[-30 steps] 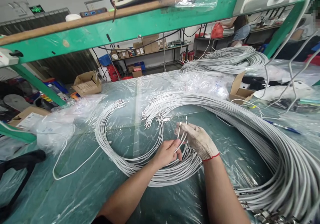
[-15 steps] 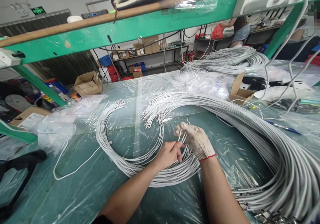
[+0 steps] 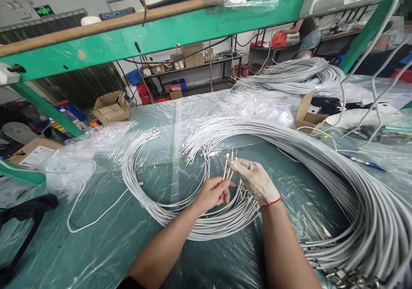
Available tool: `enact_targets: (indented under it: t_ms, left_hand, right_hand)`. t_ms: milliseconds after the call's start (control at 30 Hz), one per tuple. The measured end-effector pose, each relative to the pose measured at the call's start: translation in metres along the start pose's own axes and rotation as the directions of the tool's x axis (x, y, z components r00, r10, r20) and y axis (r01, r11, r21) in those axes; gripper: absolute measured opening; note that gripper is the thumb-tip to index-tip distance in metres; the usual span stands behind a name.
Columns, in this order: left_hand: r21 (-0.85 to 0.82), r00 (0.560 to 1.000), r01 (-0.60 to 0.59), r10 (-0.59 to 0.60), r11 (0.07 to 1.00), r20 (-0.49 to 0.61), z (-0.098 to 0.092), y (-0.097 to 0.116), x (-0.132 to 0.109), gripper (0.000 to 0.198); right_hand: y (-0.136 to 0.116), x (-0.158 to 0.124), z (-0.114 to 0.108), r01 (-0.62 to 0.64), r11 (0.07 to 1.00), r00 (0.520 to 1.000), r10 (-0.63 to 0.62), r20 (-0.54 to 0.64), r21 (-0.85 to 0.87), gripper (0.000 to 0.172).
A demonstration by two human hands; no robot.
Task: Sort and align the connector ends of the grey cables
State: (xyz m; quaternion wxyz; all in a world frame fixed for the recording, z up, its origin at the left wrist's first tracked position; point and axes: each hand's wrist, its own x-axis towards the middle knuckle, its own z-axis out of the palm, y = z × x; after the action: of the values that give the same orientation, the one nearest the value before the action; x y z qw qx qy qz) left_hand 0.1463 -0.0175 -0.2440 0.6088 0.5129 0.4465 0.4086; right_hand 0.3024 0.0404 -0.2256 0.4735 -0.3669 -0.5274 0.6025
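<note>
Head view: gloved right hand (image 3: 257, 181) pinches few thin white metal-tipped cable ends (image 3: 229, 163), tips upright above coiled white cable bundle (image 3: 180, 203) on plastic-covered green table (image 3: 96, 246). Bare left hand (image 3: 212, 193) closed on same strands below. Step, judged: gathering ends; next needs tips levelled.

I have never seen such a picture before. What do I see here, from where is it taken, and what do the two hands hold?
A camera on a person's head looks forward and down at their own two hands; there is no machine. The left hand is bare, and the right hand wears a knitted glove. Together they pinch a few thin grey cable ends with metal tips pointing up. On the table, covered with clear plastic sheet, lie a small cable loop and a large cable bundle. A cardboard box stands behind.
</note>
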Motion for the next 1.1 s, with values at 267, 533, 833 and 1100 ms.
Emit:
enact_targets:
  t_ms: [267, 533, 833, 1100]
  left_hand:
    - [0.036, 1.000, 0.008, -0.009, 0.999, 0.026, -0.004, 0.003, 0.001, 0.057]
    - [0.048, 1.000, -0.010, 0.011, 0.999, -0.007, -0.006, 0.002, 0.003, 0.054]
    - [0.217, 0.991, -0.071, 0.093, 0.974, -0.092, -0.005, 0.000, 0.002, 0.050]
    - [0.256, 0.995, -0.075, 0.088, 0.964, -0.039, -0.003, -0.003, 0.000, 0.050]
  right_hand:
    - [-0.003, -0.001, 0.003, 0.074, 0.996, 0.979, -0.083, -0.186, -0.058, 0.040]
    - [-0.003, -0.001, 0.005, 0.064, 0.998, 0.980, -0.065, -0.186, -0.015, 0.035]
    - [0.002, -0.002, 0.011, 0.041, 0.992, 0.969, -0.011, -0.248, 0.116, 0.030]
    - [0.007, 0.002, 0.001, 0.067, 0.964, 0.913, 0.044, -0.404, 0.256, 0.028]
